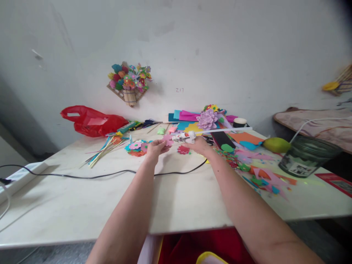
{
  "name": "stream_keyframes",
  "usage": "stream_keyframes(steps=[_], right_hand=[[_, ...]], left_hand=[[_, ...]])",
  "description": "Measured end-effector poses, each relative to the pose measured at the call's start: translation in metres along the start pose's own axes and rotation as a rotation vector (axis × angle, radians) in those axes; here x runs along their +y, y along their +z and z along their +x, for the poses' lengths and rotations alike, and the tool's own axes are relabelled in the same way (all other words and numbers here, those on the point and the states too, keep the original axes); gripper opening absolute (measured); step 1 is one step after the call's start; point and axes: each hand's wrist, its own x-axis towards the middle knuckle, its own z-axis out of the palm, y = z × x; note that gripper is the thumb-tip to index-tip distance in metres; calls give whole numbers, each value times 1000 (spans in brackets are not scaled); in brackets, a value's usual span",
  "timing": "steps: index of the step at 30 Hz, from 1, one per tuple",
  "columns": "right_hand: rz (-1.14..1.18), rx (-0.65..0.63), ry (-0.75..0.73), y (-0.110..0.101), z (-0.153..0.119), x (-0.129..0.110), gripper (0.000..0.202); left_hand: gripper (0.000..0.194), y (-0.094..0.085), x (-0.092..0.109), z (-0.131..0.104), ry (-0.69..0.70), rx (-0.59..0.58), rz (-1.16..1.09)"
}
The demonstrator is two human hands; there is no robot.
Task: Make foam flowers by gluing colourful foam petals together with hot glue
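Observation:
My left hand (157, 148) pinches a pink foam flower (167, 139) by its edge, above the table. In my right hand (200, 145) is a white glue gun (189, 137), its nozzle pointing left at the pink flower. A long white glue stick (225, 129) sticks out of the gun's back to the right. Whether the nozzle touches the flower I cannot tell. Below the gun lies a red scalloped foam flower (183, 149). Left of my left hand is a pile of coloured foam flowers (135, 146).
A black cord (104, 178) crosses the table from a power strip (23, 178). At the back left sit a red plastic bag (95, 123) and thin sticks (100, 152). Foam scraps (264, 176), a yellow-green fruit (276, 145) and a glass jar (302, 157) are at right.

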Motion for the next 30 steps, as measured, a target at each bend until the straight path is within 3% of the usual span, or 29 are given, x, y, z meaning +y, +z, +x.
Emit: stream_keyframes(steps=[14,30], right_hand=[[29,4,-38,3,2,7,28],[160,55,-6,3,2,7,33]], left_hand=[[23,-1,-1,1,-8,-10,12],[13,-2,-1,0,0,-76,-73]])
